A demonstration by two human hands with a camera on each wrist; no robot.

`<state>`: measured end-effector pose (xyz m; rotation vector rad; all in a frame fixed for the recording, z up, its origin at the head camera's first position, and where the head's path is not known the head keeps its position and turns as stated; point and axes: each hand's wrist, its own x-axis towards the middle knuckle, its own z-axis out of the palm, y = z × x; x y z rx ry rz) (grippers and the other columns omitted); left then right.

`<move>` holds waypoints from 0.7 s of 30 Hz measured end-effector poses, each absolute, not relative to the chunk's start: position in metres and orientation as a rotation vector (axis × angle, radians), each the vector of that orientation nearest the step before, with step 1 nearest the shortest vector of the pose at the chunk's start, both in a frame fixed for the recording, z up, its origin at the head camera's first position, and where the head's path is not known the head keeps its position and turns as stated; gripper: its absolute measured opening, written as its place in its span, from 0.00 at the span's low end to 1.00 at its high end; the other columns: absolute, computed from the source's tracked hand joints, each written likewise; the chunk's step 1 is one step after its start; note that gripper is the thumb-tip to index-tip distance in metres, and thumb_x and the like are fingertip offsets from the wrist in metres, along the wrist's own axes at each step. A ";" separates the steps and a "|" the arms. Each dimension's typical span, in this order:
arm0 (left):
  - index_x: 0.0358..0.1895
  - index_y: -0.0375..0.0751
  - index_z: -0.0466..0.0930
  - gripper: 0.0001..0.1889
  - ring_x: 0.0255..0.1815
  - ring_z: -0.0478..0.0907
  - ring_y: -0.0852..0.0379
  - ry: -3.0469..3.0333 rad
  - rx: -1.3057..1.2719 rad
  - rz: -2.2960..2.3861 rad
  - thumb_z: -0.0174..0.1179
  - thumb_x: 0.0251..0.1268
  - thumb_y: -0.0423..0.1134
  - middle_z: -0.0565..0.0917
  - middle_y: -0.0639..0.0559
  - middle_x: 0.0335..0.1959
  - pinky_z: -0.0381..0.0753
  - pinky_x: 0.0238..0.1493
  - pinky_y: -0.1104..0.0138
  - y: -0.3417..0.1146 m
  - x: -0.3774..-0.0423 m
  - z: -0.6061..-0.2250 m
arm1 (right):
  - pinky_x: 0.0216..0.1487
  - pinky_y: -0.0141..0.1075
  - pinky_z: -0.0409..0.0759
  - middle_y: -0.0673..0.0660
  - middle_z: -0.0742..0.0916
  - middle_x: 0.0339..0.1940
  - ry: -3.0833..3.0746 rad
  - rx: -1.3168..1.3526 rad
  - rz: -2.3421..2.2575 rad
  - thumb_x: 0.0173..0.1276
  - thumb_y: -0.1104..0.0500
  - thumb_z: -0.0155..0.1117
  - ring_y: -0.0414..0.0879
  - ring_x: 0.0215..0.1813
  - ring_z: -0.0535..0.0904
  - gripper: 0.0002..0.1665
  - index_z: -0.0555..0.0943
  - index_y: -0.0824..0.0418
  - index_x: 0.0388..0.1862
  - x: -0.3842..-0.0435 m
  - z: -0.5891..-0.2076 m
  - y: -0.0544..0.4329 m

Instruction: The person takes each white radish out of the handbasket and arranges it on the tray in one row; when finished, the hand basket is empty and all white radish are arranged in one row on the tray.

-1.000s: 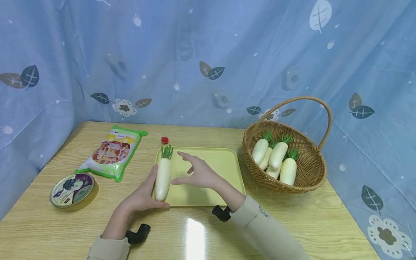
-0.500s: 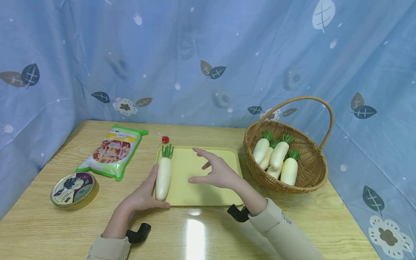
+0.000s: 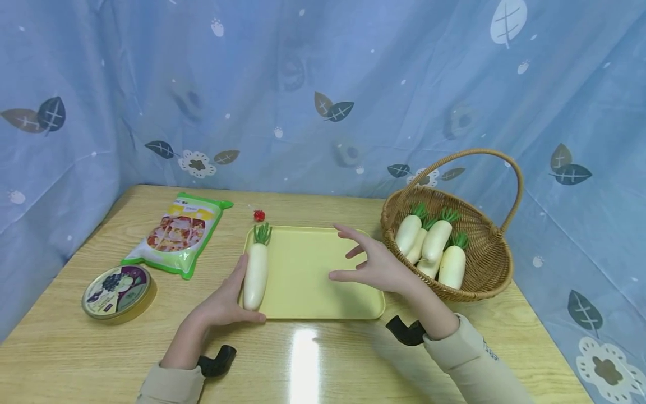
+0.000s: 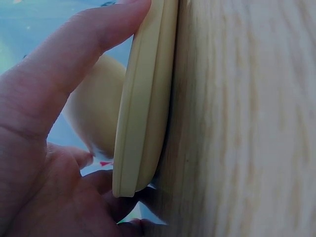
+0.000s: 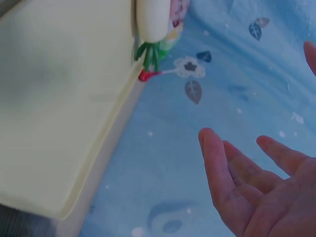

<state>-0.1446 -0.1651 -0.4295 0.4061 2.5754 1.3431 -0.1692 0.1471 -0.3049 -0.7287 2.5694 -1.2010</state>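
A pale yellow tray (image 3: 303, 269) lies on the wooden table, with one white radish (image 3: 257, 275) lengthwise along its left side, green leaves pointing away from me. My left hand (image 3: 222, 300) holds the tray's near left corner, thumb on the front edge and fingers along the left side; the left wrist view shows the thumb at the tray's rim (image 4: 132, 118). Above the tray's right part is my right hand (image 3: 375, 264), holding nothing, thumb and fingers spread apart. Several more white radishes (image 3: 436, 241) lie in the wicker basket (image 3: 481, 264) just beyond it.
To the left are a green-edged food packet (image 3: 179, 233) and a round tin (image 3: 118, 294). A small red object (image 3: 259, 215) sits behind the tray. The basket's tall handle (image 3: 515, 191) arches over its right side. A blue patterned curtain (image 3: 282, 101) hangs behind the table.
My right hand has moved right, from beside the radish on the tray towards the basket. The left hand stays at the tray corner, and the radish has kept its place.
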 end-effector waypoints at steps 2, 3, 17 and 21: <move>0.70 0.37 0.23 0.72 0.70 0.33 0.35 2.576 0.402 1.336 0.76 0.31 0.50 0.31 0.34 0.71 0.41 0.64 0.42 -0.165 -0.144 -0.429 | 0.44 0.38 0.78 0.51 0.67 0.67 2.571 -0.716 -1.216 0.52 0.46 0.71 0.47 0.51 0.74 0.50 0.56 0.43 0.71 -0.169 -0.304 0.153; 0.70 0.37 0.23 0.72 0.70 0.33 0.35 2.575 0.398 1.335 0.76 0.31 0.50 0.31 0.35 0.71 0.41 0.64 0.42 -0.165 -0.144 -0.429 | 0.44 0.38 0.78 0.51 0.67 0.66 2.572 -0.710 -1.227 0.52 0.47 0.71 0.47 0.51 0.74 0.50 0.56 0.43 0.71 -0.168 -0.303 0.156; 0.71 0.37 0.24 0.72 0.70 0.34 0.36 2.579 0.391 1.328 0.76 0.32 0.50 0.32 0.34 0.71 0.42 0.65 0.43 -0.163 -0.143 -0.427 | 0.42 0.35 0.80 0.57 0.70 0.64 2.665 -0.653 -1.318 0.53 0.52 0.71 0.51 0.50 0.75 0.49 0.57 0.46 0.71 -0.171 -0.298 0.191; 0.71 0.37 0.24 0.72 0.70 0.34 0.36 2.582 0.382 1.318 0.76 0.32 0.50 0.32 0.35 0.71 0.42 0.65 0.43 -0.163 -0.143 -0.426 | 0.43 0.38 0.80 0.57 0.70 0.63 2.699 -0.612 -1.321 0.54 0.52 0.70 0.52 0.50 0.75 0.48 0.57 0.46 0.71 -0.170 -0.297 0.199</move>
